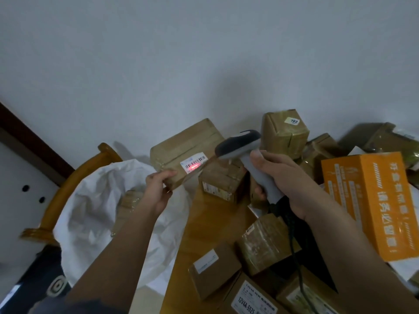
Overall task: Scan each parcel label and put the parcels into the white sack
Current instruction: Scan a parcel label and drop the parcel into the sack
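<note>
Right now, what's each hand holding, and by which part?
Left hand grips the brown parcel by its near lower corner, beside the label. Right hand grips the barcode scanner by its handle.

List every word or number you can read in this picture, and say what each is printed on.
"203": sticker on the far taped box.
"12V4A-5525": label on the near box.
Held parcel label: barcode under the red scan light, digits blurred.
Orange box: white Chinese print, too blurred to read.
</note>
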`<state>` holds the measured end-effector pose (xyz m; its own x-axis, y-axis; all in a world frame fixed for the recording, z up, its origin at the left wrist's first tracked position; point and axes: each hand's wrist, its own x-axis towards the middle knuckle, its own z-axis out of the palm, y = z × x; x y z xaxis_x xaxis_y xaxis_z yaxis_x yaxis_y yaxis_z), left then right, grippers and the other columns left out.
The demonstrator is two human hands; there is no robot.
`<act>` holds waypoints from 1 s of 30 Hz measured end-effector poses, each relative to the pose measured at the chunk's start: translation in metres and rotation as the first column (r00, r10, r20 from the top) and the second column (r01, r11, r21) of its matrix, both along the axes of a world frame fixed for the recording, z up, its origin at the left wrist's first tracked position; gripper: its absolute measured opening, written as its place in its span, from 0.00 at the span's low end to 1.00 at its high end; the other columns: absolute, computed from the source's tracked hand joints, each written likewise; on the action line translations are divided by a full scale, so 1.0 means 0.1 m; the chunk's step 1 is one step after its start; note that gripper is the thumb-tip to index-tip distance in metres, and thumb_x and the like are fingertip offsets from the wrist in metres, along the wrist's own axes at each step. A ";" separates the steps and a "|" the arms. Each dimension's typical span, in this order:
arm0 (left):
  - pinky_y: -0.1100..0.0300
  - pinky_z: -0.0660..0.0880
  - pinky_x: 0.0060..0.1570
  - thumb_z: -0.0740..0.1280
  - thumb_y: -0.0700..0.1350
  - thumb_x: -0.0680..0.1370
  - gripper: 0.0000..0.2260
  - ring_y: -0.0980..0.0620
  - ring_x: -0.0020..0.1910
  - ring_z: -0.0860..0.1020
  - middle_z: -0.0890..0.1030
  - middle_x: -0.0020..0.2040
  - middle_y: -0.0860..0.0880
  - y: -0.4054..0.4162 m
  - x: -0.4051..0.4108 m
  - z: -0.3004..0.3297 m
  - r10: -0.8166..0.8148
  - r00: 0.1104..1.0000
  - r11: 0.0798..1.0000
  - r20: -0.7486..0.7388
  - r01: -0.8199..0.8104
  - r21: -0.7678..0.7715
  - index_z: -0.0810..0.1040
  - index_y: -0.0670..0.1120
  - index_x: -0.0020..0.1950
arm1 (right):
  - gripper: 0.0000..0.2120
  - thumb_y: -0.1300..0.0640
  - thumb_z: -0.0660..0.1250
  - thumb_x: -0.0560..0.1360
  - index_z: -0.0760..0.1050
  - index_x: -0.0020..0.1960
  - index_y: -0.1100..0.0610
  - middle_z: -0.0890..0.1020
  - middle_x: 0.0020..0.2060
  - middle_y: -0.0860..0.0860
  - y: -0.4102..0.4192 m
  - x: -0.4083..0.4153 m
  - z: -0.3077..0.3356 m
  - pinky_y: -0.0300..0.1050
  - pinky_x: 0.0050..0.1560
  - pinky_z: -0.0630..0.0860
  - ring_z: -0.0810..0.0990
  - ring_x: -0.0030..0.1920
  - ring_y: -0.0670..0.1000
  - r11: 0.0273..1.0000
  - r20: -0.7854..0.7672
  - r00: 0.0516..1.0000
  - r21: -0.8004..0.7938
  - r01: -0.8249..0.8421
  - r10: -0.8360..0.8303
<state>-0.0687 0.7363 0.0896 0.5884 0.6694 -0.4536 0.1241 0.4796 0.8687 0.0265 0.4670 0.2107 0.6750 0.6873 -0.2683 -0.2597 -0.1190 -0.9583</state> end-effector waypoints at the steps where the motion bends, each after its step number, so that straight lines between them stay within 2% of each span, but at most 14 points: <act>1: 0.60 0.76 0.42 0.77 0.46 0.59 0.41 0.46 0.53 0.80 0.79 0.62 0.43 0.02 -0.04 0.00 0.028 1.000 1.000 0.002 -0.028 -0.006 0.69 0.40 0.70 | 0.15 0.47 0.63 0.78 0.78 0.53 0.59 0.79 0.30 0.49 0.00 -0.01 0.05 0.42 0.30 0.71 0.74 0.29 0.50 1.000 -0.003 1.000 0.006 -0.002 0.002; 4: 0.56 0.80 0.48 0.79 0.47 0.54 0.45 0.44 0.60 0.79 0.79 0.63 0.43 0.10 -0.11 -0.07 0.074 0.997 0.997 0.016 -0.074 -0.023 0.68 0.42 0.70 | 0.17 0.47 0.63 0.78 0.79 0.52 0.61 0.78 0.27 0.48 -0.02 -0.02 0.16 0.42 0.28 0.70 0.72 0.27 0.51 1.000 -0.003 1.000 0.027 0.003 -0.003; 6: 0.51 0.78 0.58 0.79 0.46 0.57 0.42 0.43 0.60 0.79 0.79 0.62 0.43 0.04 -0.14 -0.01 0.086 0.996 0.996 0.022 -0.085 -0.041 0.70 0.42 0.69 | 0.18 0.47 0.63 0.78 0.78 0.53 0.61 0.78 0.26 0.46 -0.06 -0.03 0.24 0.40 0.27 0.70 0.72 0.27 0.50 1.000 0.002 1.000 0.028 -0.002 0.002; 9: 0.49 0.72 0.64 0.72 0.41 0.71 0.17 0.44 0.58 0.78 0.81 0.55 0.44 -0.04 -0.16 0.04 0.090 0.996 0.995 0.016 -0.089 -0.036 0.78 0.43 0.59 | 0.18 0.46 0.63 0.77 0.78 0.53 0.62 0.79 0.27 0.46 -0.14 -0.05 0.33 0.38 0.25 0.70 0.71 0.26 0.50 0.998 0.011 0.999 0.044 -0.040 0.040; 11: 0.51 0.72 0.63 0.68 0.40 0.75 0.09 0.44 0.57 0.78 0.82 0.53 0.44 -0.08 -0.16 0.04 0.088 0.996 0.995 0.003 -0.088 -0.041 0.81 0.44 0.55 | 0.19 0.46 0.63 0.76 0.78 0.52 0.62 0.79 0.27 0.46 -0.19 -0.06 0.37 0.37 0.25 0.70 0.71 0.25 0.49 0.997 0.016 0.998 0.054 -0.062 0.061; 14: 0.56 0.70 0.55 0.68 0.42 0.75 0.10 0.46 0.54 0.77 0.82 0.56 0.44 -0.11 -0.17 0.05 0.073 0.997 0.997 -0.014 -0.073 -0.038 0.81 0.46 0.55 | 0.20 0.46 0.63 0.75 0.77 0.53 0.63 0.79 0.26 0.46 -0.24 -0.07 0.40 0.37 0.25 0.70 0.71 0.25 0.48 0.995 0.025 0.997 0.061 -0.079 0.077; 19: 0.51 0.71 0.63 0.68 0.42 0.75 0.10 0.46 0.53 0.78 0.81 0.56 0.44 -0.15 -0.21 0.05 0.059 0.998 0.998 -0.006 -0.059 -0.018 0.80 0.46 0.56 | 0.22 0.44 0.64 0.71 0.78 0.53 0.61 0.82 0.34 0.49 -0.30 -0.08 0.42 0.39 0.27 0.71 0.72 0.26 0.49 0.995 0.083 0.994 0.065 -0.077 0.071; 24: 0.54 0.70 0.56 0.68 0.43 0.75 0.12 0.44 0.54 0.77 0.80 0.59 0.42 -0.19 -0.26 0.08 0.029 0.999 1.000 -0.018 -0.029 0.010 0.80 0.45 0.58 | 0.24 0.43 0.64 0.70 0.78 0.54 0.62 0.82 0.40 0.53 -0.36 -0.11 0.44 0.39 0.27 0.71 0.72 0.26 0.49 0.993 0.107 0.992 0.081 -0.081 0.072; 28: 0.50 0.69 0.67 0.67 0.42 0.76 0.08 0.43 0.58 0.76 0.79 0.59 0.42 -0.23 -0.30 0.10 0.012 1.000 1.000 -0.007 -0.012 -0.004 0.80 0.47 0.55 | 0.24 0.43 0.64 0.70 0.78 0.54 0.61 0.82 0.42 0.54 -0.39 -0.13 0.45 0.39 0.27 0.71 0.72 0.26 0.49 0.993 0.111 0.990 0.067 -0.093 0.085; 30: 0.49 0.68 0.69 0.68 0.42 0.76 0.07 0.43 0.59 0.75 0.79 0.59 0.43 -0.25 -0.33 0.10 0.019 1.000 1.000 -0.016 -0.019 -0.004 0.79 0.47 0.54 | 0.24 0.43 0.64 0.70 0.78 0.55 0.61 0.82 0.42 0.53 -0.41 -0.14 0.46 0.39 0.27 0.71 0.72 0.26 0.49 0.993 0.109 0.990 0.064 -0.098 0.091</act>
<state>-0.1020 0.7109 0.0997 0.5684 0.6781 -0.4659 0.1290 0.4858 0.8645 0.0128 0.4263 0.2565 0.6281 0.7638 -0.1486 -0.1473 -0.0707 -0.9866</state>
